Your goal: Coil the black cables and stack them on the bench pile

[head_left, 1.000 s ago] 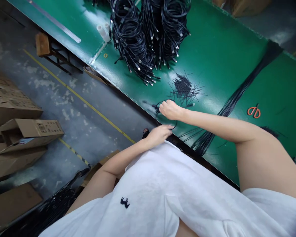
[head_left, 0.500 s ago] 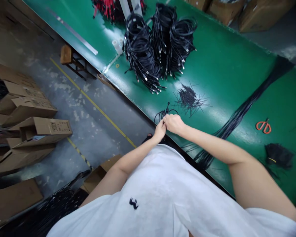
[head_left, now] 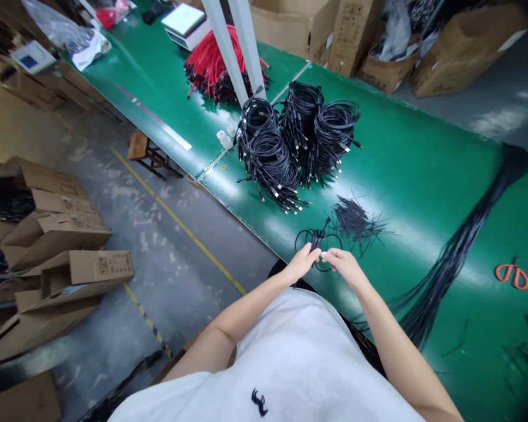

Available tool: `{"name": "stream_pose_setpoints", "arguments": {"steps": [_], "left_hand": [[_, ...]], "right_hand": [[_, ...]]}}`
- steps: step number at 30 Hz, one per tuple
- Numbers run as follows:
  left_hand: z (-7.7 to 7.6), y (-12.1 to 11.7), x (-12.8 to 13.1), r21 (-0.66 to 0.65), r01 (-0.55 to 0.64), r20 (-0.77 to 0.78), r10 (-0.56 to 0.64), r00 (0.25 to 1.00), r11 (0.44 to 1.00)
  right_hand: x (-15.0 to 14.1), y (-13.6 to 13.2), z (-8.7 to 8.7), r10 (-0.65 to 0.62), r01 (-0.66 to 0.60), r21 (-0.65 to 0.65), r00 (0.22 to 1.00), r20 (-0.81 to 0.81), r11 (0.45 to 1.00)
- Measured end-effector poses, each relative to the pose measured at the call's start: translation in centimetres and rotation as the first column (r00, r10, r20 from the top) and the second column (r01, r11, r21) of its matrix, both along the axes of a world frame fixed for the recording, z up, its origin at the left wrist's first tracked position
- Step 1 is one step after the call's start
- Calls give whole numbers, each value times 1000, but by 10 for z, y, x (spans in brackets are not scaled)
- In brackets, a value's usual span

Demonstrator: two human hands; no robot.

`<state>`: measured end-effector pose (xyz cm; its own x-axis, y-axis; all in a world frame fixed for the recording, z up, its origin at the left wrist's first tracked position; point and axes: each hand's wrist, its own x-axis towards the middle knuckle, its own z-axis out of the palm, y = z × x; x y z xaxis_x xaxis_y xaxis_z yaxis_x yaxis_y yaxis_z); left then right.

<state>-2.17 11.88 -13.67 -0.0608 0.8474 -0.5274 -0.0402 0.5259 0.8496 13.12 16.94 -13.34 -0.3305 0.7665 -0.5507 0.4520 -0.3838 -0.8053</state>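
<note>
A small coiled black cable [head_left: 317, 235] is in front of me at the table's near edge, its loops spreading to both sides. My left hand [head_left: 304, 262] is closed around the gathered middle of the coil. My right hand [head_left: 344, 265] pinches just beside it, fingertips close to the left thumb; what lies between them is too small to make out. Beyond the hands is a loose pile of short black ties [head_left: 352, 218]. Bundles of coiled black cables [head_left: 273, 158] with metal plugs stand farther back on the green table [head_left: 400, 158].
Long black strands [head_left: 462, 246] stretch across the table to my right, with orange-handled scissors [head_left: 513, 275] past them. Red cables [head_left: 215, 64] lie behind grey posts [head_left: 240, 53]. A wooden stool [head_left: 147, 152] and open cardboard boxes [head_left: 66, 234] stand on the floor at left.
My view has tilted up, showing more of the table's far end. The right hand has come off the top of the coil and now pinches at its right side; the left still holds it.
</note>
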Motion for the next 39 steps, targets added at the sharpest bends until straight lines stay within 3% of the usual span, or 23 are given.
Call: {"name": "stream_pose_setpoints", "arguments": {"steps": [3,6,10,11,12,14,15,19,22,25,28,31,33,35,37,39], "left_hand": [[9,13,-7,89,72,247,-92,965,993],[26,28,-20,64,-2,383,-23,923,998],[52,58,-48,44,-147,502,105,859,988],[59,67,-56,45,-151,533,104,840,988],[64,76,-62,48,-145,562,94,822,988],[74,94,-74,56,-139,595,79,800,989],[78,103,-79,66,-155,592,86,802,986],[87,136,-104,147,-337,460,238,856,930],[89,166,-136,241,-427,297,353,887,871],[82,198,-176,358,-465,95,464,881,809],[59,216,-209,442,-411,-249,549,798,797],[30,211,-218,396,-291,-519,473,712,871],[14,200,-212,384,-198,-579,403,709,902],[4,193,-203,405,-120,-604,364,709,906],[0,192,-197,410,-91,-620,351,702,907],[-1,199,-196,395,-101,-621,346,703,913]], "right_hand": [[-5,4,-4,-298,293,-54,945,-134,954],[-17,4,-12,-416,398,-129,889,-189,908],[-27,18,-13,-636,648,106,761,-128,755],[-30,25,-8,-610,627,102,777,-155,772],[-35,35,0,-536,555,54,821,-196,830],[-48,56,19,-350,347,-64,892,-287,936],[-56,68,30,-297,281,-96,900,-319,955],[-97,120,66,-353,333,-124,822,-448,935],[-140,168,77,-373,362,-131,752,-544,923],[-194,218,74,-258,290,-12,833,-490,957],[-238,250,60,-97,143,180,965,-243,973],[-253,245,41,-35,5,423,998,61,906],[-247,228,26,-69,-106,605,963,259,789],[-237,215,10,-110,-186,701,928,355,689],[-230,212,-5,-64,-211,699,936,345,683],[-230,219,-15,16,-209,648,957,290,732]]}}
